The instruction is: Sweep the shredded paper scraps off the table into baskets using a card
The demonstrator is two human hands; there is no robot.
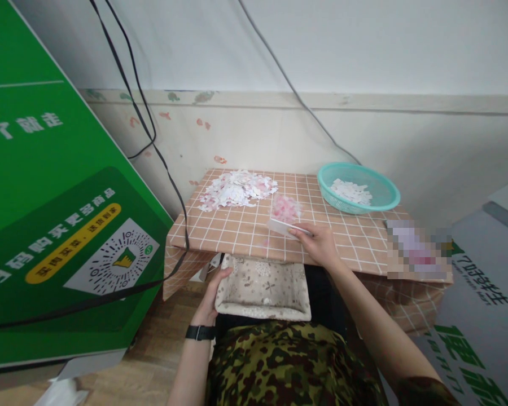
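Note:
My left hand [215,293] grips the left side of a rectangular fabric-covered basket [265,313] with a floral print, held at the table's front edge. In my right hand [317,242] is a thin white flat tool [283,227], which looks like a scraper; its exact kind is unclear. The tool's long edge rests on or just above the checked tablecloth. Right behind it lies a small heap of pink and white paper scraps [286,207]. A larger pile of white and pinkish scraps [237,189] spreads over the table's back left.
A turquoise plastic colander [383,197] with white scraps inside stands at the back right of the table [237,237]. A pixelated item [419,251] lies near the right corner. Black cables [154,141] hang on the left, before a green panel [68,186].

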